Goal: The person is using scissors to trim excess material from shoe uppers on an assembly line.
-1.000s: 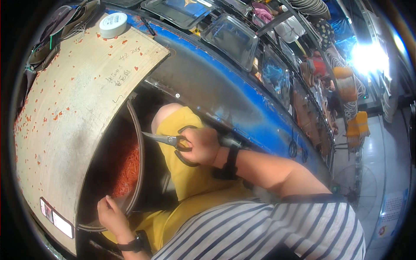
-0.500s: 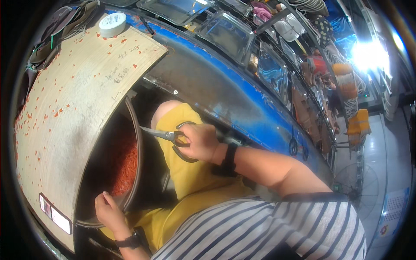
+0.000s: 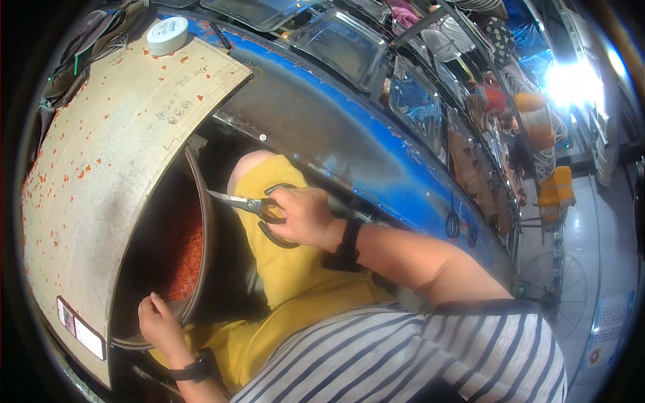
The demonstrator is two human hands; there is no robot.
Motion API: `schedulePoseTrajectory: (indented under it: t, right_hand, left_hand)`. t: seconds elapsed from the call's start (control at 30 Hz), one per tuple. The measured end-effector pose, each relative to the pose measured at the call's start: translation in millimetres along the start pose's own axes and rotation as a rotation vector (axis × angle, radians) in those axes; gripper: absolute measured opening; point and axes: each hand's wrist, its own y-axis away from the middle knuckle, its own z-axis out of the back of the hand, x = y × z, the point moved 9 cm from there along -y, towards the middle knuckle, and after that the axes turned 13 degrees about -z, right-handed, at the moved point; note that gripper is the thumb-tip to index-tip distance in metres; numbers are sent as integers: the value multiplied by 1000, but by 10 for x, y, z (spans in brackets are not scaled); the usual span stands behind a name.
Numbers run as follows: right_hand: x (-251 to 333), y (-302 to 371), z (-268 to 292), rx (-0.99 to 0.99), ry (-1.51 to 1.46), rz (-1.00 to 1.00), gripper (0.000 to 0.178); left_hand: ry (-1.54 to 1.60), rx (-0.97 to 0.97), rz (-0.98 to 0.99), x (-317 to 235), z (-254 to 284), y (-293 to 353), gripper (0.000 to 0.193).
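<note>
Holding the scissors (image 3: 252,205) in the right hand (image 3: 302,216), fingers wrapped round the handles, points aimed at the tub (image 3: 209,232). Scissors sit just right of the tub, above the yellow-covered leg (image 3: 282,269); tip is close to the tub's rim, can't tell from here if it touches. Left hand (image 3: 161,330) is at the tub's near end, thumb and fingers drawn close; I can't tell whether anything is pinched there. Orange-red scraps (image 3: 188,262) lie inside the tub.

Step in hand, my read: scissors poised beside the tub, left fingers busy over it. Next move, I'd say, calls for lining blades up with left fingertips, clearing the tub's rim and keeping points off the leg.

Edges: pale board (image 3: 127,161) cuts across the tub's left side; I'd treat it as a hard stop. Phone (image 3: 82,328) lies left of the tub on that board. Metal bench (image 3: 302,138) bounds things beyond the tub, to its right. Best room: tub's mouth and the dark gap just right of it.
</note>
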Motion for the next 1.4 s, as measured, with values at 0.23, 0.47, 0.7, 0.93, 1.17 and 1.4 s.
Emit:
schedulePoseTrajectory:
  t: [0.23, 0.47, 0.7, 0.93, 1.17, 1.4]
  right_hand:
    - [27, 5, 66, -61, -18, 26, 31]
    - [30, 0, 58, -34, -5, -9, 31]
    - [46, -8, 68, -39, -6, -6, 30]
    - [40, -2, 60, -47, 4, 2, 31]
    - [53, 1, 89, -56, -11, 9, 32]
    - [35, 2, 68, -41, 0, 5, 32]
  left_hand:
    - [32, -10, 24, 45, -16, 12, 27]
    - [25, 5, 24, 25, -12, 16, 27]
    - [10, -1, 27, 17, -1, 12, 27]
    - [10, 2, 30, 38, -13, 21, 26]
    - [7, -9, 12, 11, 3, 11, 26]
    - [6, 0, 17, 7, -5, 11, 26]
